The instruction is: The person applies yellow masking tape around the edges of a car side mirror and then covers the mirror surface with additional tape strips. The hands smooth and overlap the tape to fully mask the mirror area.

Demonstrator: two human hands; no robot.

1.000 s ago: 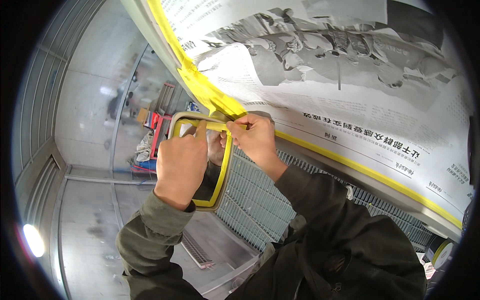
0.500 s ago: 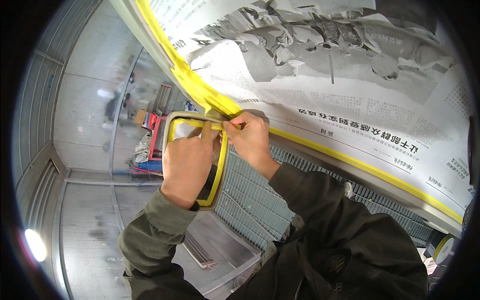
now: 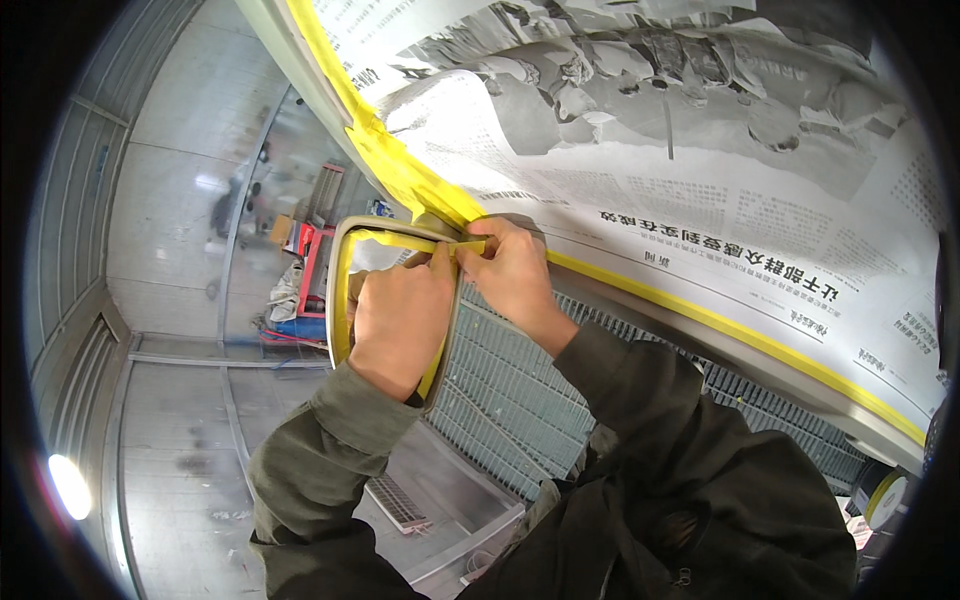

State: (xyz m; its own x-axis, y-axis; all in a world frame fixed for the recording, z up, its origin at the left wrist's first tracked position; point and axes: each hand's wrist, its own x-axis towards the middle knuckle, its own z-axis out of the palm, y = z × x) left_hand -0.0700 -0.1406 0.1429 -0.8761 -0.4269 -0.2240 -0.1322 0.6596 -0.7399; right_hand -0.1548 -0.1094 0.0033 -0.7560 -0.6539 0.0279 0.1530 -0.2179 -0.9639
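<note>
On the side mirror, left hand seems pressing yellow masking tape, grip I cannot tell; right hand pinches its end; smoothing seems needed next.

At the centre, bright yellow tape lines a mirror with a beige-grey rim, and the same yellow borders white newspaper at the upper right, patterned with black print and grey photographs. Lower down, blue-grey striped grating separates an olive left sleeve from a near-black right sleeve.
</note>
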